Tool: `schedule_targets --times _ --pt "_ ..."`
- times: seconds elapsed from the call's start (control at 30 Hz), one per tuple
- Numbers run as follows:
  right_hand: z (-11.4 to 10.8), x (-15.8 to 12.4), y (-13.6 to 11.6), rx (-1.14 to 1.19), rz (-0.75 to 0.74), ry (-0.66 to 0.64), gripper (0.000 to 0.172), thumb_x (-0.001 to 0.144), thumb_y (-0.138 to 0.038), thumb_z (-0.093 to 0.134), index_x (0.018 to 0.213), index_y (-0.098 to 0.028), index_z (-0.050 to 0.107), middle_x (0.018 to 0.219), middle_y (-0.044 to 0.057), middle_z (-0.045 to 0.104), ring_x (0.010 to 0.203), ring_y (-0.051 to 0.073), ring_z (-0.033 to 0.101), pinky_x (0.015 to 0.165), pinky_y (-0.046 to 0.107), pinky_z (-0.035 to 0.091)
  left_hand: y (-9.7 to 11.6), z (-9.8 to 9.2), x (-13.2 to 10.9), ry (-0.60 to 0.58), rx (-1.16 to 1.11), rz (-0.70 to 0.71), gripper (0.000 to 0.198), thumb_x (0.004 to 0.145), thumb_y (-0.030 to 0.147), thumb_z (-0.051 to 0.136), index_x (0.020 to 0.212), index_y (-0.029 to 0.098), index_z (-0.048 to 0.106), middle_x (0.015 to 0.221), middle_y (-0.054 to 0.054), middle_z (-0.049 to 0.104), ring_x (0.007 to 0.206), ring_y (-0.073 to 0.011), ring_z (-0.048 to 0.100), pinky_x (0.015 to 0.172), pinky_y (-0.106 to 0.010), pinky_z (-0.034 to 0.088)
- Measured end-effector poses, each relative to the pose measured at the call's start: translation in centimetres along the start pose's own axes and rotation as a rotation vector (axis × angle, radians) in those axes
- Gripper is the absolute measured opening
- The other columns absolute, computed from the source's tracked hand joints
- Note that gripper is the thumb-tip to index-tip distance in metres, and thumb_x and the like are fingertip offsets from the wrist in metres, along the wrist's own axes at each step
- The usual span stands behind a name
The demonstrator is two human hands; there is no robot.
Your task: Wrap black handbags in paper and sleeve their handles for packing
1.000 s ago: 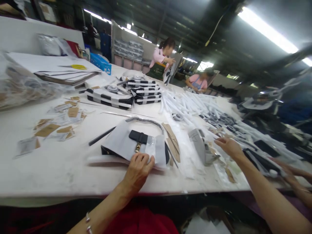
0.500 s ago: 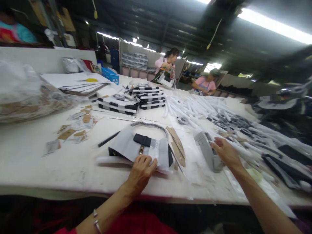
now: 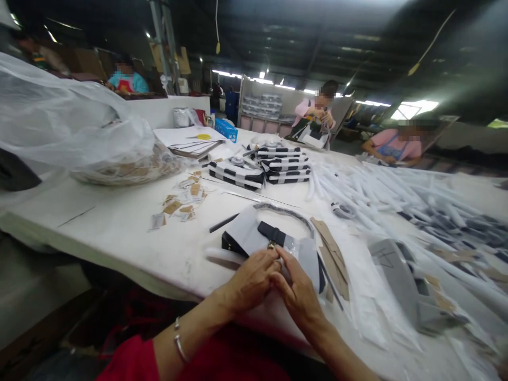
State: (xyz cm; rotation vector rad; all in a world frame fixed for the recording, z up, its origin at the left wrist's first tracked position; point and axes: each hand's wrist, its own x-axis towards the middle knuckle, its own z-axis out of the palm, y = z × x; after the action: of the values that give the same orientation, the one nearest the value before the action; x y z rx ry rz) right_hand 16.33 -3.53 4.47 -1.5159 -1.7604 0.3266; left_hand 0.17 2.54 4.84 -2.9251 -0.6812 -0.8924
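Observation:
A black handbag (image 3: 242, 227) lies before me, covered over its front with pale sheeting. Its wrapped handle (image 3: 291, 210) arches away from me, and a dark strap (image 3: 272, 233) leads to a gold clasp (image 3: 271, 245). My left hand (image 3: 254, 278) rests at the bag's front, fingers bent and closed just below the clasp. Against it, my right hand (image 3: 296, 286) has thumb and fingers drawn together at the same spot. Whatever lies between the right fingertips is hidden. A grey tape dispenser (image 3: 400, 280), marked with a star, stands to the right.
Brown card strips (image 3: 331, 254) lie right of the bag. Small tags (image 3: 172, 206) are scattered on the left near a big clear plastic bag (image 3: 119, 143). Stacked black-and-white bags (image 3: 283, 166) and white foam tubes (image 3: 369, 185) lie farther back. Co-workers (image 3: 313, 114) sit beyond.
My right hand has left the grey dispenser and come across to meet my left hand at the bag's clasp. The view has swung left.

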Motion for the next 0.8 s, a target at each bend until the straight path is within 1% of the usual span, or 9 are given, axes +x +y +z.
schedule_targets --times 0.1,0.17,0.23,0.33,0.43,0.53,0.63,0.7,0.8 --pt "0.6 -0.7 0.7 -0.193 -0.19 0.01 0.062 0.091 -0.042 0.061 0.148 -0.028 0.039 0.14 0.01 0.056 0.127 0.031 0.054 0.104 0.051 0.048 -4.5 -2.5 -1.1 -0.085 0.104 -0.004 0.049 0.092 0.028 0.059 0.138 0.016 0.045 0.138 -0.01 0.055 0.14 -0.0263 0.036 0.121 -0.049 0.018" --pt "1.1 -0.9 1.1 -0.339 -0.34 0.003 0.057 0.093 -0.029 0.059 0.147 -0.023 0.041 0.139 0.011 0.057 0.127 0.03 0.054 0.104 0.051 0.048 -7.3 -3.8 -1.9 -0.173 0.124 -0.02 0.057 0.086 0.03 0.069 0.137 0.019 0.047 0.139 -0.009 0.055 0.139 -0.0277 0.038 0.119 -0.051 0.019" --pt "1.0 -0.6 1.7 -0.442 -0.461 0.007 0.05 0.095 -0.014 0.05 0.144 -0.02 0.045 0.137 0.011 0.059 0.126 0.027 0.055 0.103 0.048 0.047 -8.8 -4.7 -2.6 -0.255 0.121 0.002 0.063 0.082 0.031 0.074 0.138 0.022 0.046 0.142 -0.009 0.052 0.139 -0.0274 0.037 0.118 -0.048 0.024" --pt "-0.6 0.9 3.3 -0.452 -0.594 -0.022 0.047 0.096 -0.004 0.041 0.139 -0.019 0.051 0.131 0.009 0.064 0.122 0.022 0.058 0.101 0.042 0.048 -8.4 -5.3 -3.1 -0.307 0.145 0.037 0.069 0.08 0.029 0.076 0.141 0.022 0.043 0.143 -0.009 0.051 0.139 -0.028 0.037 0.116 -0.047 0.027" --pt "-2.7 2.7 4.9 -0.375 -0.693 -0.111 0.039 0.096 -0.007 0.045 0.131 -0.019 0.057 0.125 0.009 0.068 0.119 0.019 0.061 0.099 0.038 0.05 -6.7 -5.4 -3.0 -0.271 0.195 0.044 0.065 0.083 0.023 0.072 0.14 0.022 0.043 0.139 -0.009 0.055 0.134 -0.0281 0.043 0.119 -0.054 0.019" --pt "-3.6 3.5 4.7 -0.352 -0.661 -0.128 0.031 0.096 -0.012 0.052 0.125 -0.018 0.06 0.12 0.009 0.07 0.114 0.019 0.063 0.098 0.038 0.05 -6.4 -5.1 -3.0 -0.225 0.173 0.03 0.067 0.081 0.023 0.074 0.14 0.022 0.042 0.138 -0.01 0.054 0.132 -0.0283 0.045 0.12 -0.056 0.017" --pt "-2.8 3.5 2.4 -0.445 -0.551 -0.083 0.025 0.093 -0.022 0.059 0.118 -0.018 0.063 0.121 0.01 0.069 0.118 0.026 0.06 0.103 0.047 0.045 -7.4 -4.3 -3.3 -0.188 0.1 0.002 0.067 0.078 0.022 0.077 0.137 0.019 0.044 0.136 -0.011 0.056 0.125 -0.0261 0.051 0.114 -0.045 0.035" --pt "-1.6 3.5 0.5 -0.504 -0.516 -0.055 0.032 0.09 -0.026 0.063 0.121 -0.016 0.061 0.128 0.012 0.065 0.125 0.03 0.054 0.107 0.051 0.04 -8.0 -3.7 -3.6 -0.143 0.07 -0.012 0.058 0.08 0.019 0.074 0.132 0.018 0.048 0.129 -0.01 0.06 0.117 -0.0241 0.056 0.106 -0.039 0.043" --pt "0.8 3.9 -1.2 -0.524 -0.528 -0.087 0.045 0.089 -0.022 0.064 0.132 -0.013 0.055 0.137 0.013 0.058 0.13 0.031 0.05 0.111 0.049 0.038 -8.5 -2.8 -4.0 -0.08 0.036 -0.014 0.046 0.085 0.017 0.068 0.128 0.019 0.052 0.122 -0.008 0.064 0.112 -0.0215 0.06 0.1 -0.036 0.047"
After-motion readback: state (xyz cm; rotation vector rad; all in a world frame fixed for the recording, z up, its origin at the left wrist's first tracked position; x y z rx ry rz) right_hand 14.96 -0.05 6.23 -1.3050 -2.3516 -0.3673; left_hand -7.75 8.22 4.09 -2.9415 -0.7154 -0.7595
